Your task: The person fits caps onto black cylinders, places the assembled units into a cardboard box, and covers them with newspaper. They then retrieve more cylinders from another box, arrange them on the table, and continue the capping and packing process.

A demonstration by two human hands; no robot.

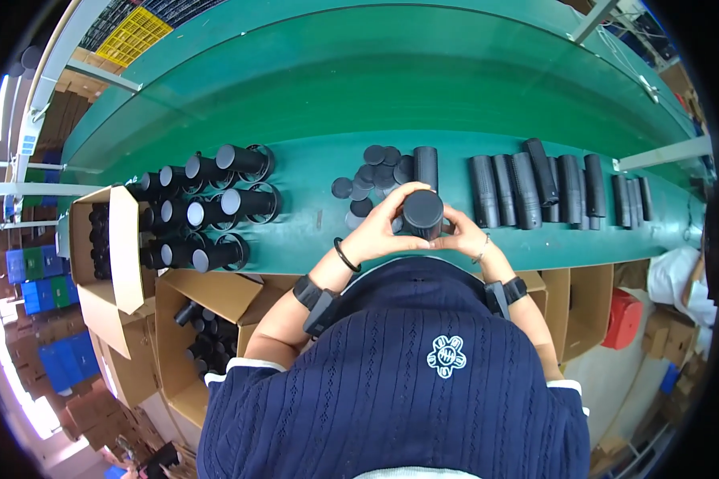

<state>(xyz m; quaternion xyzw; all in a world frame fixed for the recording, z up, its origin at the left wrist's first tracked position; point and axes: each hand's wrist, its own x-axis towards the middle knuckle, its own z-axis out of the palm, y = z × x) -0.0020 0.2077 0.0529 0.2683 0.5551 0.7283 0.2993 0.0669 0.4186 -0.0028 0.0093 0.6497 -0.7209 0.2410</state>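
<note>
Close in front of my chest, a black cylinder (pixel 423 211) with a flat round top faces up between both hands. My left hand (pixel 385 229) curls around its left side, thumb at the near edge. On the other side, the fingers of my right hand (pixel 463 236) close against it. Just beyond lie loose black discs (pixel 367 173), some overlapping, partly hidden by my left hand. A ribbed black tube (pixel 426 165) lies past the held cylinder.
Black tubes (pixel 525 191) lie side by side at the right. Several capped cylinders with ring-shaped parts (pixel 252 202) stand in rows at the left. Open cardboard boxes (pixel 128 247) holding black parts adjoin the green bench (pixel 319 239). A red container (pixel 623 319) sits below right.
</note>
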